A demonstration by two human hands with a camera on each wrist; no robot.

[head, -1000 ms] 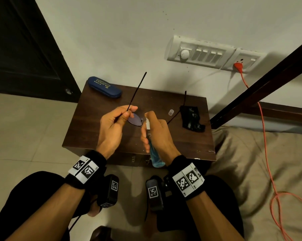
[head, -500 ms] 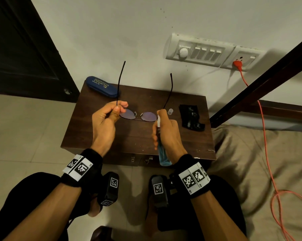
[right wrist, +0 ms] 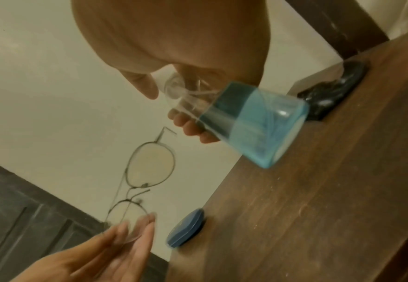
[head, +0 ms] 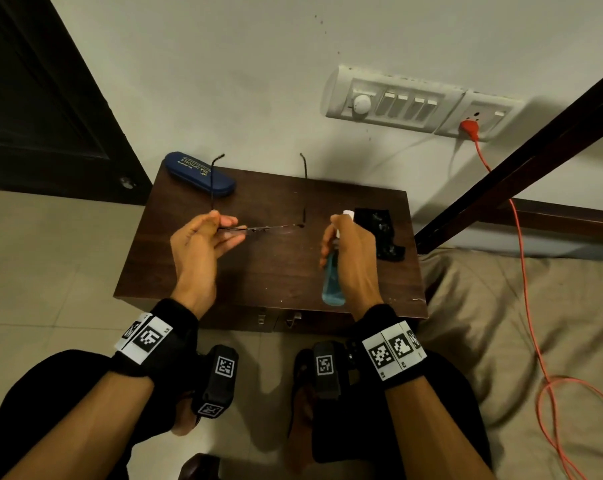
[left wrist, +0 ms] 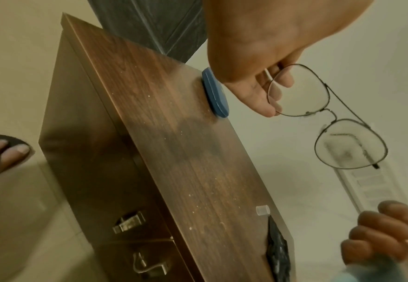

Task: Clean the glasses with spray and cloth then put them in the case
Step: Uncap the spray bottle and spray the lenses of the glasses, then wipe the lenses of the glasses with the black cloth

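Thin wire-framed glasses (left wrist: 328, 116) held above the table, temples open, clear spray bottle (right wrist: 244, 122) of blue liquid tilted nearby, closed blue case (head: 199, 173) at table's back-left corner, crumpled black cloth (head: 379, 233) at right.

dim warm indoor light, soft shadows, wrist views blurred, edges warped.

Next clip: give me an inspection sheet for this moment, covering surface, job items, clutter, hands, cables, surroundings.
Surface: dark wooden table, pale specks on top.
Job's things: glasses held in the air, arms unfolded; spray bottle part full of blue liquid; black cloth crumpled at table's right; blue case closed, back left corner.
Clutter: small clear cap beside the cloth.
Hands: left hand pinches the glasses; right hand grips the bottle.
Cables: orange cord plugged into wall socket, trailing onto bedding.
Surroundings: switch panel, dark door.
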